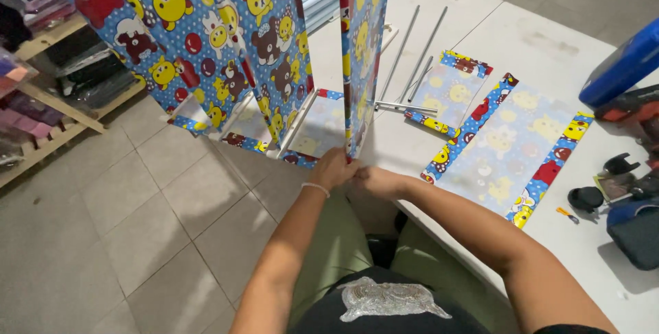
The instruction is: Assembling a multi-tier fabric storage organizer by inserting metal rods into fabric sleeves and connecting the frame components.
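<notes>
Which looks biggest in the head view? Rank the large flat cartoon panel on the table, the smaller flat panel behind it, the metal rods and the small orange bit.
1. Large flat panel.
2. Smaller flat panel and metal rods: unsure, both lie farther from the camera, and the rods are long but thin.
3. Small orange bit, clearly smallest.

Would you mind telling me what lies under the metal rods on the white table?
Under the metal rods is bare white table; their lower ends cross a cartoon-print panel. The upright panel hides their nearest tips.
</notes>
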